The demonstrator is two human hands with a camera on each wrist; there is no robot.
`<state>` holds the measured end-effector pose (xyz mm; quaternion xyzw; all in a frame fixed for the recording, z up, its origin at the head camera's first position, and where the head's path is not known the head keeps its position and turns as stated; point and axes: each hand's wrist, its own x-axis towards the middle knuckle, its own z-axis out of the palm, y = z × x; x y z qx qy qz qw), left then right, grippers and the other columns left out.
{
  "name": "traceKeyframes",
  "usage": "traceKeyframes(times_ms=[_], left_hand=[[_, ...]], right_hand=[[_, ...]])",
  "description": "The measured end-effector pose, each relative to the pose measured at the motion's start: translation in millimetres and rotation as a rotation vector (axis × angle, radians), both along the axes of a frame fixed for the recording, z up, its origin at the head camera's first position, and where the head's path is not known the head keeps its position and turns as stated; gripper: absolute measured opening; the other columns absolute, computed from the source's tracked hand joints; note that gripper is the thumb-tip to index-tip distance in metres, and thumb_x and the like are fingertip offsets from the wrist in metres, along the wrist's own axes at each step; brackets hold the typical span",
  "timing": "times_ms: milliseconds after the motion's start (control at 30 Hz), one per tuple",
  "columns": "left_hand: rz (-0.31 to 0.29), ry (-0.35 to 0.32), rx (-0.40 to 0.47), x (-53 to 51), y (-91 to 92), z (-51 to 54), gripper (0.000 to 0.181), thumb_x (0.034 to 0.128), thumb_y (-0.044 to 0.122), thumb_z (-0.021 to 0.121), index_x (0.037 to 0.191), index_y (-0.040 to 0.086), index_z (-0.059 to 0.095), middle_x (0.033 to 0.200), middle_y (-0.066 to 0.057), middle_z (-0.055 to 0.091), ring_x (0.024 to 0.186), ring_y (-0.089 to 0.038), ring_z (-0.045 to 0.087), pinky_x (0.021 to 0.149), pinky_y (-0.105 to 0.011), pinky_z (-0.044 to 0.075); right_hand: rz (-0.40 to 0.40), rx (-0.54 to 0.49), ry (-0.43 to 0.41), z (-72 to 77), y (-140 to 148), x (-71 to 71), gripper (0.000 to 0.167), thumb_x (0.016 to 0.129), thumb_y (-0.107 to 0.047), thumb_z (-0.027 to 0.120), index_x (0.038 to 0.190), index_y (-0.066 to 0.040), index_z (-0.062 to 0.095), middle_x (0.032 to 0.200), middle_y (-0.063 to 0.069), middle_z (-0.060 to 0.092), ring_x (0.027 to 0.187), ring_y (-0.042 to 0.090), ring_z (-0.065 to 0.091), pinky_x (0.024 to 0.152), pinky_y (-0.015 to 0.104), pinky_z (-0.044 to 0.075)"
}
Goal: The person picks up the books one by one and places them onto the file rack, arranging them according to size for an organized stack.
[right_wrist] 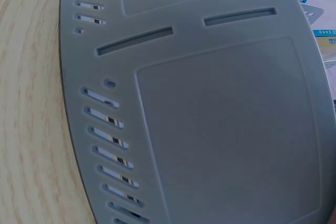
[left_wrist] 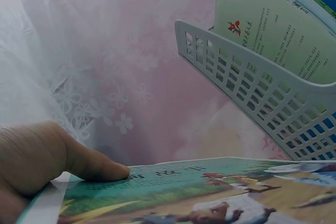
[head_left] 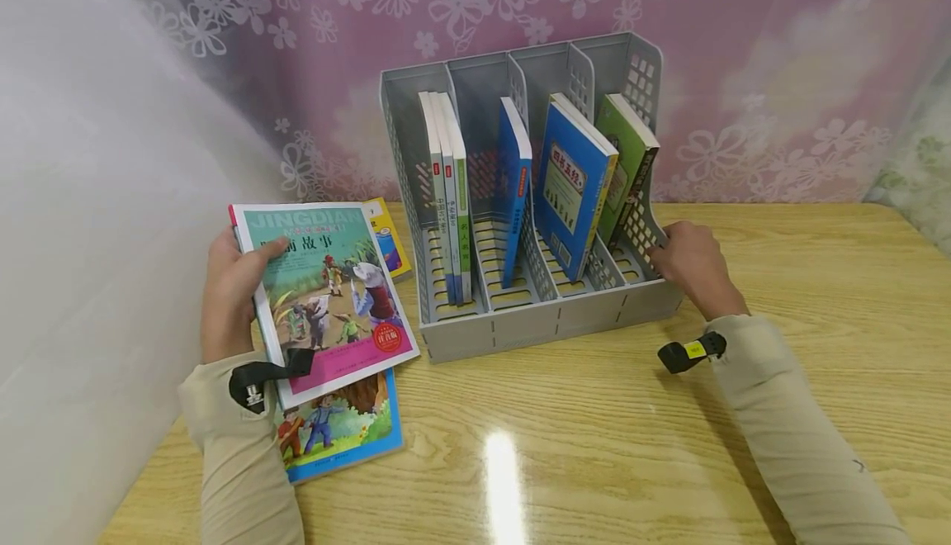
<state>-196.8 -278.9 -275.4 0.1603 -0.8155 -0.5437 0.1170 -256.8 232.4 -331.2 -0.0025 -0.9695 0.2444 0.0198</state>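
Note:
My left hand [head_left: 229, 293] grips a storybook [head_left: 330, 305] with a teal and pink cover, thumb lying on the front and fingers hidden beneath. In the left wrist view that thumb [left_wrist: 97, 165] presses on the cover. A blue-edged picture book [head_left: 342, 429] lies partly under it on the table, and a yellow book [head_left: 392, 239] peeks out behind. At the right, my right hand [head_left: 698, 268] holds the side wall of a grey file rack [head_left: 520, 329], some fingers hidden behind the wall. The rack's grey panel [right_wrist: 231, 129] fills most of the right wrist view.
Books stand in all the rack's compartments: several slim white-spined books [head_left: 449, 198] at left, a thin blue book [head_left: 514, 190], thicker blue books [head_left: 572, 186] and a green book [head_left: 624, 161] at right. A floral curtain [head_left: 758, 99] hangs behind the wooden table [head_left: 594, 438].

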Motion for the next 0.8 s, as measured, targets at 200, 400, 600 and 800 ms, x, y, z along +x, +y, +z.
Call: traceKeyframes(times_ms=[200,400,600,800], left_hand=[[-0.002,0.036,-0.001,3.5,4.5,9.3,0.055,0.0973,0.017,0.055,0.146,0.004,0.034,0.141,-0.019,0.048,0.115,-0.024,0.059,0.084,-0.025,0.051],[0.007,0.078,-0.041,9.2,10.6,19.2,0.055,0.0971,0.019,0.056,0.146,0.005,0.034,0.14,-0.017,0.05,0.117,-0.03,0.058,0.086,-0.03,0.052],[0.012,0.137,-0.063,17.6,19.7,31.1,0.054,0.0968,0.02,0.057,0.144,0.007,0.036,0.138,-0.014,0.052,0.116,-0.029,0.059,0.089,-0.035,0.051],[0.027,0.235,-0.067,24.7,31.6,41.0,0.049,0.0945,0.015,0.061,0.139,0.008,0.042,0.132,-0.013,0.057,0.107,-0.02,0.062,0.087,-0.03,0.052]], right_hand=[[-0.004,0.004,-0.004,0.8,0,-0.5,0.03,0.092,-0.012,0.053,0.102,0.015,0.06,0.085,0.027,0.063,0.063,0.031,0.058,0.048,0.036,0.045],[0.0,0.004,-0.008,0.2,0,-0.2,0.031,0.092,-0.012,0.053,0.103,0.015,0.06,0.086,0.028,0.064,0.063,0.031,0.058,0.048,0.036,0.045],[0.006,-0.004,-0.011,1.7,0,0.8,0.029,0.093,-0.012,0.052,0.1,0.015,0.06,0.08,0.025,0.063,0.06,0.029,0.057,0.048,0.035,0.044],[0.005,-0.003,-0.001,2.0,-1,1.0,0.026,0.092,-0.012,0.053,0.097,0.013,0.061,0.075,0.022,0.062,0.058,0.028,0.056,0.047,0.036,0.044]])
